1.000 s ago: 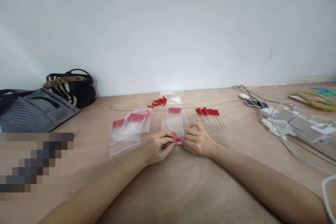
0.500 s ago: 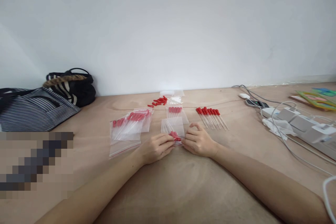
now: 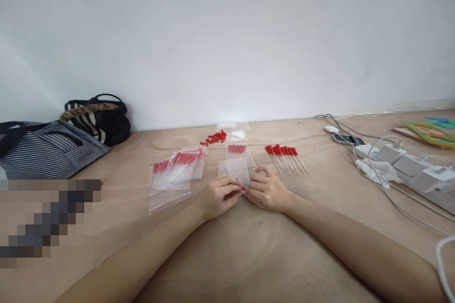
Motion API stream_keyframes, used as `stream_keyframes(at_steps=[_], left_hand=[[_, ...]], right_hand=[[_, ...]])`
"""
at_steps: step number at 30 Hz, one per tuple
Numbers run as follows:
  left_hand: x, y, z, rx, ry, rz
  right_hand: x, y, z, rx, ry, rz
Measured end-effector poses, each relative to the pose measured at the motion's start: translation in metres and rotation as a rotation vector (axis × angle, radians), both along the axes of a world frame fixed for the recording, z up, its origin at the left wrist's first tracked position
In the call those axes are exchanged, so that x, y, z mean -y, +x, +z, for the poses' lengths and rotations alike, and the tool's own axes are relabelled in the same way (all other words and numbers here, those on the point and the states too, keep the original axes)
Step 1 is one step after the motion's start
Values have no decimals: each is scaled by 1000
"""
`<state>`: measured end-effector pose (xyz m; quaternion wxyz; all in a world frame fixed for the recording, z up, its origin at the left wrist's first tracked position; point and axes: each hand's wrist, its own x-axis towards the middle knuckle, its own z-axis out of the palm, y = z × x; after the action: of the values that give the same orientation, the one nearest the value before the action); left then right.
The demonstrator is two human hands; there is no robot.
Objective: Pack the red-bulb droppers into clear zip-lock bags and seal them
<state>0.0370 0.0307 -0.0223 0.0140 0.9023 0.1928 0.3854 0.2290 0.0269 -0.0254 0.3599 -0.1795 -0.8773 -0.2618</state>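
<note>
Striped bag (image 3: 57, 149) and chargers (image 3: 414, 165) suggest a home.

Extends the left forearm (image 3: 152, 251) and the right forearm (image 3: 348, 234) from the lower sides of the view, angling both inward. Brings the left hand (image 3: 221, 197) and the right hand (image 3: 266, 190) nearly together at the fingertips, thumbs toward the body. Bends the fingers of both in close pinches, with one right finger curled above the others.
</note>
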Motion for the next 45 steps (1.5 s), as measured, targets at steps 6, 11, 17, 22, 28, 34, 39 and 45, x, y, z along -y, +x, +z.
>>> stream_keyframes(at_steps=[6,11,17,22,28,34,39,45], left_hand=[[0,4,0,-14,27,0],[3,4,2,-89,136,19],[5,6,1,14,19,20],[0,-21,15,236,-27,331],[-9,-73,16,274,103,593],[6,-66,18,-33,122,505],[13,-47,18,-192,246,129],[4,-39,14,-241,492,65]], right_hand=[[1,0,2,-3,6,1],[1,-1,3,-4,3,-2],[1,0,1,-4,1,-2],[0,1,0,6,-16,-8],[0,1,0,34,-30,-12],[0,2,0,23,-30,-16],[2,2,1,5,-39,-28],[2,3,1,-15,-29,-43]])
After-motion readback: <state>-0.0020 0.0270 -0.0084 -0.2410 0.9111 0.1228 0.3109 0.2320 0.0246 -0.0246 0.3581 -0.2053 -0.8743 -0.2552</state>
